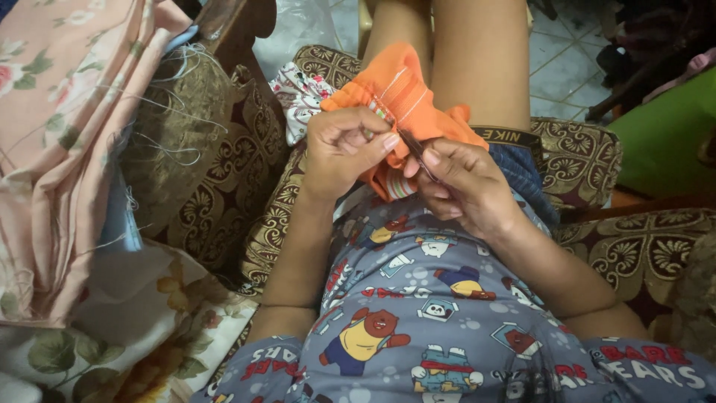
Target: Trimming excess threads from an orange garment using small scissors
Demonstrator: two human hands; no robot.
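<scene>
On the lap, the left hand (344, 145) pinches the orange cloth (403, 97); the right hand (462, 183) grips a thin dark tool (412, 147) at its seam. Pink floral fabric (60, 112) with loose threads (168, 127) lies piled left on the patterned sofa (589, 160).

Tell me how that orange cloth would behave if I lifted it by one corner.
The orange cloth would probably droop: it already bunches in gathers where the left hand pinches it. It looks thin, so likely light. The right hand works a slim tool into its seam, so stitches may be loose.
</scene>
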